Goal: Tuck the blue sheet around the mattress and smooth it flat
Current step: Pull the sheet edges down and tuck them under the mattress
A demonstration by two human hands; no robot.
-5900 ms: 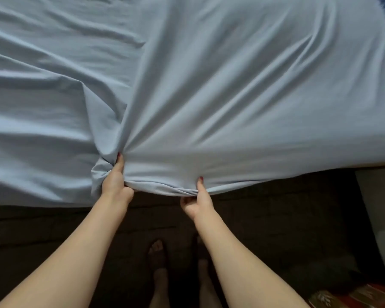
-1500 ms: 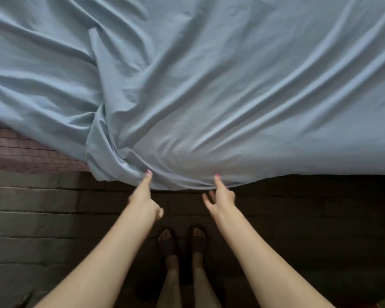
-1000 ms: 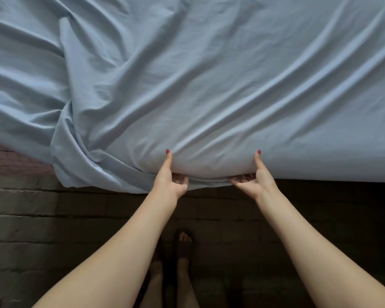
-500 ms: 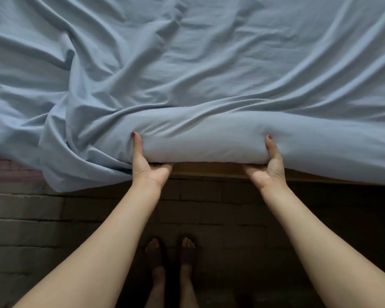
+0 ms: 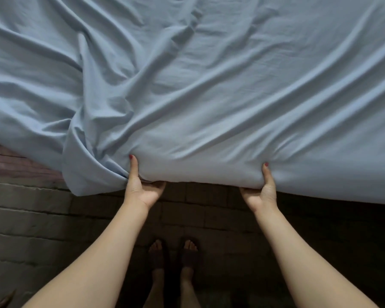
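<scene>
Head view looked down on the near bed edge. Left hand (image 5: 140, 187) and right hand (image 5: 261, 192) each gripped the sheeted mattress (image 5: 198, 172) edge, thumb on top, fingers curled out of sight beneath. The blue sheet (image 5: 209, 90) lay across the bed top, rumpled, with a loose bunch hanging at the left (image 5: 87, 172), where pink mattress (image 5: 13, 165) showed bare. To do the tuck well, judged: lift evenly, push the hem deep under, then draw the slack toward the bare corner. The sheet's near edge ran left to right; ridges slanted up to the right.
</scene>
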